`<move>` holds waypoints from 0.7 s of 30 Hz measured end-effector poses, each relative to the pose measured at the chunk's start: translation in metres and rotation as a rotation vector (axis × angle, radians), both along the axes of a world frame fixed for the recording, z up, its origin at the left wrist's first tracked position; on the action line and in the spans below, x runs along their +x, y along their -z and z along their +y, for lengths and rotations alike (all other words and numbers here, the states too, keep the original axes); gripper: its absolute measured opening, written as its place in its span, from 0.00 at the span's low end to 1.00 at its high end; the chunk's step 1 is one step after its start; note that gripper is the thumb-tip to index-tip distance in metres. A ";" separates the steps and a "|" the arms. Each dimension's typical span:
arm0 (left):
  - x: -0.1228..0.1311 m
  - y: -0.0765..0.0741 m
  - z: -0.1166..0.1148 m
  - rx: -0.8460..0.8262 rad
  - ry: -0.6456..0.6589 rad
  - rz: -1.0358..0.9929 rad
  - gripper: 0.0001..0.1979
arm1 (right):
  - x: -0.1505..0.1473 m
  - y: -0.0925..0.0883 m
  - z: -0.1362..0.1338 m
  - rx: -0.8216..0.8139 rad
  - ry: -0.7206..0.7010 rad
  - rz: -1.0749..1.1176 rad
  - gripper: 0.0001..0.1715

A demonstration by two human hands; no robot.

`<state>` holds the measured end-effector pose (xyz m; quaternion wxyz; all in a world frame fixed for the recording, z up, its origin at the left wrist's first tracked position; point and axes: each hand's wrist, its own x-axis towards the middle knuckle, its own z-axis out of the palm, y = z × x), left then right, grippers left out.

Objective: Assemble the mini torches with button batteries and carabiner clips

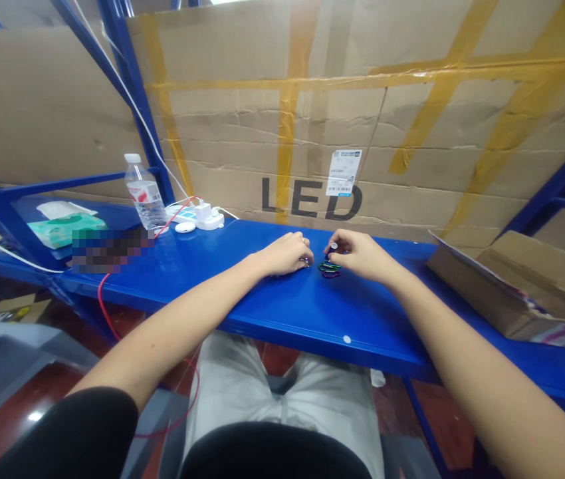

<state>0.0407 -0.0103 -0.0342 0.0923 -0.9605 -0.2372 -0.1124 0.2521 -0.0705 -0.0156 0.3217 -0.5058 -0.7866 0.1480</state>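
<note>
My left hand [286,253] rests on the blue shelf [242,293] with its fingers curled; something small and shiny shows at its fingertips, too small to name. My right hand [357,253] sits a little to the right, fingers pinched above a small pile of coloured clips [330,268], green and purple ones among them. A small dark piece shows between the right thumb and fingers. The two hands are a few centimetres apart.
A water bottle [144,193] stands at the back left beside a white power strip [197,215] with cables and a red wire. Tissue packs [63,226] lie further left. An open cardboard box [516,289] sits at the right. A taped cardboard wall [312,120] marked LED closes the back.
</note>
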 end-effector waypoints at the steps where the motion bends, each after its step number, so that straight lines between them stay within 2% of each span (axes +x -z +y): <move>1: 0.000 0.000 0.001 -0.005 0.014 0.001 0.11 | 0.000 0.000 0.000 0.001 0.001 -0.004 0.07; 6: 0.001 0.001 0.004 -0.036 0.059 -0.001 0.10 | 0.001 0.001 0.001 0.003 0.000 -0.017 0.07; 16: -0.001 -0.002 0.000 -0.038 0.045 -0.027 0.09 | 0.001 0.001 0.001 0.038 0.017 -0.025 0.07; 21: -0.008 -0.014 -0.005 -0.224 0.046 -0.021 0.06 | 0.002 0.000 0.001 0.031 0.020 -0.010 0.08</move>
